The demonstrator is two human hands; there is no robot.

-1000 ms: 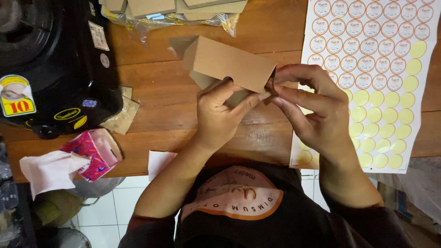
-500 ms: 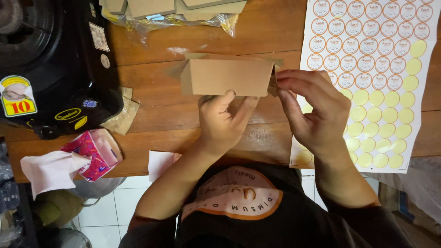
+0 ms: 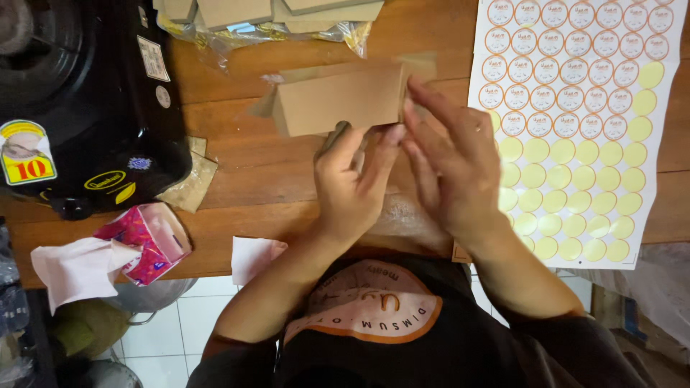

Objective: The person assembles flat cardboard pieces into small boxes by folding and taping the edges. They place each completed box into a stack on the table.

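A wooden counter (image 3: 259,154) carries a black gas stove (image 3: 79,100), a sticker sheet (image 3: 575,129), a plastic bag of flat cardboard blanks (image 3: 273,18), a pink tissue pack (image 3: 144,241) and a white paper slip (image 3: 253,256) at its near edge.

A: Warm, even light falls from above on the brown wooden desk (image 3: 237,154), with only soft shadows under the hands.

B: Any glare?

A: A little, on the crinkled clear plastic wrap (image 3: 251,34) and the glossy black appliance (image 3: 86,108).

B: Sharpness?

A: The right hand (image 3: 453,169) is motion-blurred, and so is the tan cardboard box (image 3: 338,97).
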